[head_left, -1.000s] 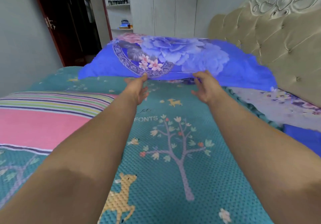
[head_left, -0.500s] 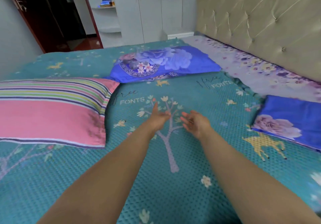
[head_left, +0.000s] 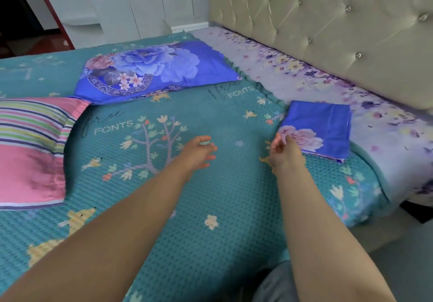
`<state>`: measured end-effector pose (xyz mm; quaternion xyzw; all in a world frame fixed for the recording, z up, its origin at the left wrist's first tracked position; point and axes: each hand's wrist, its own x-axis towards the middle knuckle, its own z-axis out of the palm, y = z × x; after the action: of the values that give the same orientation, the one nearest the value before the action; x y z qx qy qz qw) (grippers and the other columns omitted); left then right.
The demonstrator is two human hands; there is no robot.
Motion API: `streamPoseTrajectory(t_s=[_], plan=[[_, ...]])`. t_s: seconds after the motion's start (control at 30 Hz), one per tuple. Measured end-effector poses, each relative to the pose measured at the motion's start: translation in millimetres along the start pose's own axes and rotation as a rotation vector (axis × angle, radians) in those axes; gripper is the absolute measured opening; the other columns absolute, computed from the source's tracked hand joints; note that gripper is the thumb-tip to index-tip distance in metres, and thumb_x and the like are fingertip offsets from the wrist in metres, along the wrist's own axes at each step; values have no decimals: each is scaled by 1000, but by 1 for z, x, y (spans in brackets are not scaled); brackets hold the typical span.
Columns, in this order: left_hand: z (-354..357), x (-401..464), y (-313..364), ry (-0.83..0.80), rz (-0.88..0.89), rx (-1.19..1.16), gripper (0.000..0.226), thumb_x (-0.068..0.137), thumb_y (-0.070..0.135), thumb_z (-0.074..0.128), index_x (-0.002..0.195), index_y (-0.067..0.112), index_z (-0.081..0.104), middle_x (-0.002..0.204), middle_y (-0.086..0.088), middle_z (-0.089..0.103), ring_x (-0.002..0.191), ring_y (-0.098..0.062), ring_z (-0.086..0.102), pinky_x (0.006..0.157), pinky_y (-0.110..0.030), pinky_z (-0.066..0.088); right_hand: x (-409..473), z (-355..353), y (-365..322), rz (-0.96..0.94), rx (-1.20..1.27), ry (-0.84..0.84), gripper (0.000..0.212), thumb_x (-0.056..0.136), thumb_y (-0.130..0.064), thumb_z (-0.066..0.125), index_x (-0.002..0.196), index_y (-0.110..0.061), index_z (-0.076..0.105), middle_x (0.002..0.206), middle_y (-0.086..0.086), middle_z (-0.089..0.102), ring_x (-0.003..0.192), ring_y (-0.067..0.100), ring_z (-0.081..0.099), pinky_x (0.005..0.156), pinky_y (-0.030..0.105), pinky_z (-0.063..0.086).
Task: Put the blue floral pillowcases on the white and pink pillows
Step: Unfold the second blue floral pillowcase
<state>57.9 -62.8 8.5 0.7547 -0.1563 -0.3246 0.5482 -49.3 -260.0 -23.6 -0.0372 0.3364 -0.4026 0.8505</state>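
Note:
A pillow in a blue floral pillowcase (head_left: 154, 69) lies flat at the far side of the bed. A pink pillow with coloured stripes (head_left: 30, 151) lies bare at the left. A folded blue floral pillowcase (head_left: 321, 128) rests near the bed's right edge. My left hand (head_left: 199, 154) hovers over the teal cover with loose fingers and holds nothing. My right hand (head_left: 282, 151) hangs just left of the folded pillowcase, its fingertips at the fabric's near corner, gripping nothing.
A teal bedcover (head_left: 210, 208) with tree and deer prints spans the bed. A lilac floral sheet (head_left: 304, 76) runs along the tufted beige headboard (head_left: 328, 20) at right. White wardrobe doors (head_left: 145, 1) and a dark doorway (head_left: 18, 8) stand beyond the bed.
Both hands let go of the covered pillow, which dropped flat onto the far side of the bed. The hands drew back and swung right, the right one reaching the folded pillowcase.

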Motion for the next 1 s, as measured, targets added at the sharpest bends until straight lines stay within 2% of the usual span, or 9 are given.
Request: streamPoseTrajectory(t_s=[0.13, 0.27, 0.43, 0.5, 0.6, 0.7, 0.77, 0.87, 1.0], plan=[[10, 2, 0, -37, -18, 41, 32, 92, 19, 56, 124, 21, 51, 105, 3, 64, 81, -10, 61, 68, -24, 44, 4, -1, -6, 13, 139, 8, 31, 99, -13, 43, 69, -10, 48, 34, -2, 48, 27, 6, 47, 31, 15, 38], [12, 1, -2, -34, -40, 18, 21, 95, 29, 52, 115, 23, 53, 92, 8, 66, 81, -11, 62, 69, -25, 44, 8, -4, -11, -68, 9, 91, 28, 95, -6, 48, 67, -8, 48, 33, -2, 48, 27, 5, 46, 33, 15, 41], [7, -9, -1, 48, -2, -29, 18, 94, 28, 53, 111, 24, 52, 102, 1, 64, 79, -11, 60, 67, -25, 42, -10, 13, -11, -326, -589, 117, 29, 89, -10, 52, 61, -10, 46, 28, -6, 44, 25, 5, 43, 33, 17, 38], [2, -16, -1, 118, 63, -22, 29, 93, 28, 56, 120, 20, 51, 110, 0, 59, 91, -14, 58, 71, -27, 44, -34, 26, 4, -325, -838, -49, 26, 87, -10, 55, 62, -12, 50, 32, -5, 45, 27, 6, 43, 34, 16, 38], [-17, -35, -2, 243, 224, 70, 46, 90, 30, 60, 132, 19, 46, 122, 1, 50, 103, -14, 53, 87, -32, 45, -92, 34, 55, -58, -1053, -366, 23, 87, -10, 62, 66, -15, 53, 49, -1, 51, 34, 5, 48, 39, 18, 48], [-51, -58, 2, 286, 387, 285, 49, 88, 28, 64, 134, 22, 47, 126, 5, 44, 109, -11, 49, 92, -22, 40, -145, 24, 113, 54, -1362, -646, 21, 91, -12, 56, 71, -16, 50, 62, 3, 56, 40, 5, 52, 44, 18, 48], [-79, -77, 1, 243, 381, 404, 39, 86, 29, 66, 124, 25, 57, 118, 8, 53, 99, -5, 54, 87, -20, 41, -170, 13, 142, 58, -1494, -813, 21, 92, -12, 53, 71, -17, 53, 65, 3, 59, 47, 7, 55, 48, 20, 49], [-117, -108, -16, 184, 347, 492, 4, 80, 33, 72, 83, 35, 72, 82, 9, 72, 68, 2, 59, 71, -24, 47, -194, -4, 165, 172, -1696, -985, 17, 93, -16, 53, 76, -17, 54, 70, 1, 60, 59, 9, 59, 56, 24, 52], [-130, -135, -54, 133, 293, 481, 13, 81, 22, 68, 72, 32, 68, 70, 8, 70, 67, -6, 60, 71, -29, 49, -214, -15, 166, 271, -1935, -1176, 12, 92, -15, 51, 86, -13, 60, 85, 8, 66, 63, 12, 63, 56, 26, 52]])
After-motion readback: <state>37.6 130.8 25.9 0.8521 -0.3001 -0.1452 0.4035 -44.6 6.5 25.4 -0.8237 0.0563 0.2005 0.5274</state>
